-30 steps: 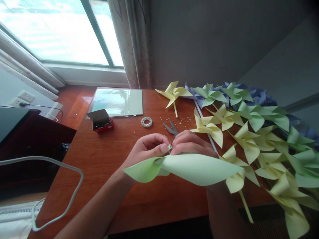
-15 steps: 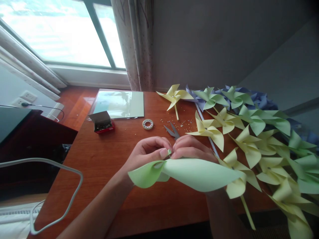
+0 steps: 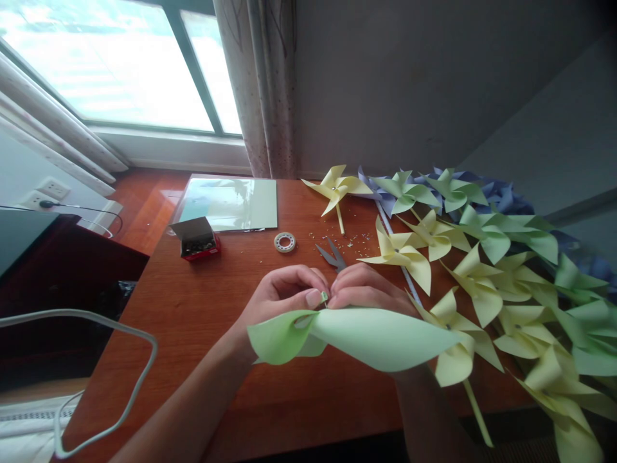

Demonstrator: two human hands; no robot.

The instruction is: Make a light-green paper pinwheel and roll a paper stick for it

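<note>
A pale green paper pinwheel (image 3: 376, 334) with curled blades is held above the wooden table (image 3: 202, 302), near its front edge. My left hand (image 3: 284, 296) pinches its centre from the left. My right hand (image 3: 369, 289) pinches the same centre from the right, fingertips touching those of the left. A small green piece shows between the fingertips. The blades hide part of both wrists.
Grey scissors (image 3: 331, 254) lie just behind my hands among small paper scraps. A tape roll (image 3: 284, 242), a small open red box (image 3: 197, 239) and a sheet of green paper (image 3: 226, 203) lie further back. Several yellow, green and blue pinwheels (image 3: 482, 257) cover the right side. A white cable (image 3: 110, 379) loops at left.
Hands and pinwheel stay almost in place, with only slight finger shifts at the centre. The camera view has shifted a little.
</note>
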